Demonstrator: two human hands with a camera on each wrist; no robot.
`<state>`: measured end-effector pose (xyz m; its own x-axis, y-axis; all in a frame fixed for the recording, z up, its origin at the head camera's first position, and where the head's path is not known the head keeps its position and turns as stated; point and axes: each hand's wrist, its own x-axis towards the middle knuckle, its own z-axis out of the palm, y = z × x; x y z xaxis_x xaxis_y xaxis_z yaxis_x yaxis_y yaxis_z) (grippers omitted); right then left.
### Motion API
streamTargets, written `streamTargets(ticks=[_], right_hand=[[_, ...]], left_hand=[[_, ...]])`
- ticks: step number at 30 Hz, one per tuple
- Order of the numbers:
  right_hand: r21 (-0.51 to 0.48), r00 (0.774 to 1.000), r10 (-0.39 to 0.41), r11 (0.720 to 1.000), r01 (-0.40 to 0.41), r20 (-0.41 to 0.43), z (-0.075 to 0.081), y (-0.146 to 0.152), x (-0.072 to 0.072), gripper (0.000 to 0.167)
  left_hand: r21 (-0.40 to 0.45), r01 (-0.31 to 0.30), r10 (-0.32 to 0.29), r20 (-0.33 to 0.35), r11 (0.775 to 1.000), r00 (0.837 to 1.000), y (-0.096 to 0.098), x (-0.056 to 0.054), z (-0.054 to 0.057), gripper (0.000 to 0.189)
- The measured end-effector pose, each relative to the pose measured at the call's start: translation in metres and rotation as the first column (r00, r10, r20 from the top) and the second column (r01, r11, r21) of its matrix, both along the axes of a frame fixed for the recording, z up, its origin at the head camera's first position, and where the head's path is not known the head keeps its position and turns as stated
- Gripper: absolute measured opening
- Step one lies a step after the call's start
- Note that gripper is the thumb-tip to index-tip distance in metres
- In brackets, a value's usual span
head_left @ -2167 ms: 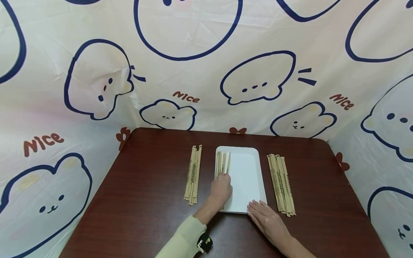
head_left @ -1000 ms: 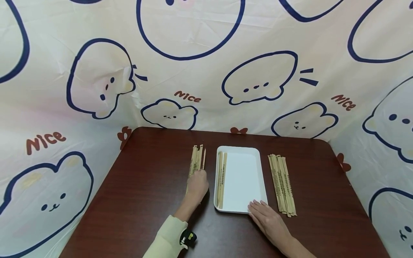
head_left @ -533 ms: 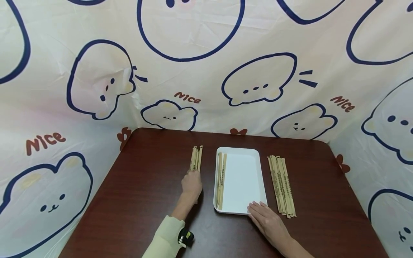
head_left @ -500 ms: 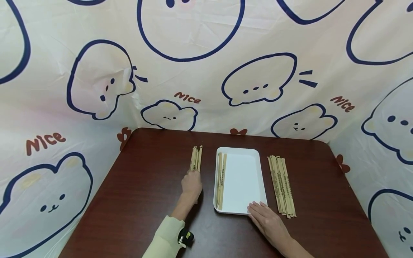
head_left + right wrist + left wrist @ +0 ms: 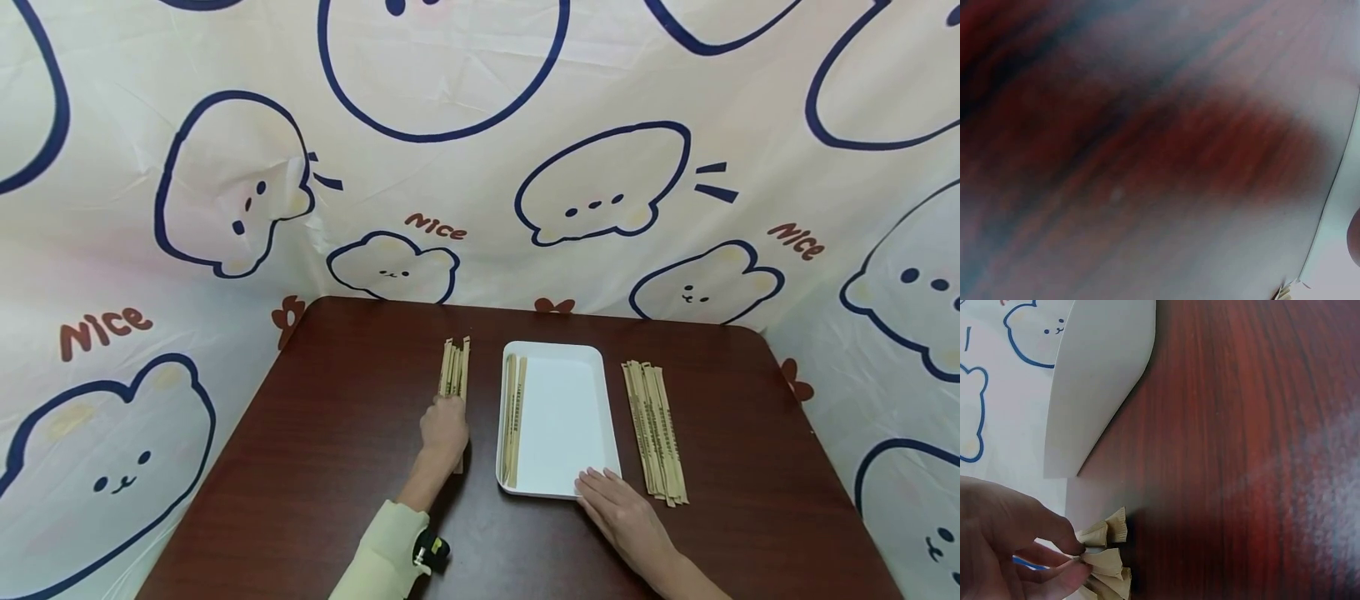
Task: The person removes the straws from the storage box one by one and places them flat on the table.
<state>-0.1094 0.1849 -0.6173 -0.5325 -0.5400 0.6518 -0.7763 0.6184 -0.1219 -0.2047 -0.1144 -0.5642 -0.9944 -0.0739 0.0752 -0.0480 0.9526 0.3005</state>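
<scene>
My left hand (image 5: 444,429) is over the left pile of paper-wrapped chopsticks (image 5: 453,371), its fingers curled down and covering the pile's middle. In the left wrist view, thumb and fingers pinch among the crimped wrapper ends (image 5: 1110,562); how many packets they hold I cannot tell. To the right stands a white rectangular tray (image 5: 566,408), with a few wrapped chopsticks (image 5: 514,421) lying lengthwise along its left side. The right hand (image 5: 622,512) rests fingers outstretched on the tray's near right corner. Only a fingertip (image 5: 1355,237) of it shows in the right wrist view.
Another pile of wrapped chopsticks (image 5: 655,433) lies right of the tray, beyond the right hand. All rests on a dark brown wooden table (image 5: 337,417). A cartoon-printed cloth (image 5: 480,183) hangs behind the table and along its sides.
The left hand has gone from the tray to the left pile, carrying one wrapped packet out of the tray. That packet no longer stands apart beside the pile. The right hand has stayed put.
</scene>
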Motion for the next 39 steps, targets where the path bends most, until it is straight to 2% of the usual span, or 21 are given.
streamTargets(ticks=[6, 11, 18, 22, 25, 27, 33, 36, 39], right_hand=[[0.007, 1.000, 0.000, 1.000, 0.000, 0.003, 0.001, 0.000, 0.000, 0.038], [0.009, 1.000, -0.005, 1.000, 0.005, 0.001, 0.002, 0.000, 0.000, 0.037], [0.007, 1.000, -0.010, 1.000, 0.010, 0.016, 0.002, 0.000, 0.001, 0.035], [0.007, 1.000, -0.005, 1.000, 0.005, 0.011, 0.002, 0.000, 0.001, 0.034], [0.011, 1.000, 0.003, 1.000, -0.003, -0.006, 0.002, 0.000, 0.000, 0.035], [0.015, 1.000, 0.004, 1.000, -0.003, -0.012, 0.002, 0.000, 0.000, 0.035], [0.012, 1.000, -0.014, 1.000, 0.014, 0.021, 0.001, 0.000, 0.000, 0.037], [0.010, 0.999, -0.023, 1.000, 0.023, 0.034, 0.001, 0.000, 0.001, 0.036], [0.012, 0.999, -0.025, 1.000, 0.024, 0.037, 0.002, 0.000, 0.001, 0.033]], left_hand=[[0.002, -0.001, 0.001, -0.004, 1.000, 1.000, 0.001, 0.001, 0.003, 0.005], [0.019, 0.029, -0.027, -0.089, 0.999, 0.996, 0.009, 0.003, 0.007, 0.005], [-0.021, 0.118, -0.120, -0.270, 0.993, 0.955, 0.030, 0.009, 0.016, 0.010], [-0.053, 0.150, -0.158, -0.241, 0.987, 0.958, 0.044, 0.010, 0.023, 0.011], [-0.048, 0.169, -0.175, -0.196, 0.984, 0.965, 0.054, 0.011, 0.026, 0.015], [-0.042, 0.179, -0.184, -0.191, 0.983, 0.964, 0.061, 0.012, 0.027, 0.014], [-0.082, 0.199, -0.213, -0.236, 0.977, 0.948, 0.078, 0.017, 0.022, 0.009], [-0.102, 0.210, -0.228, -0.222, 0.972, 0.948, 0.084, 0.019, 0.018, 0.010], [-0.120, 0.218, -0.237, -0.178, 0.969, 0.955, 0.087, 0.020, 0.014, 0.009]])
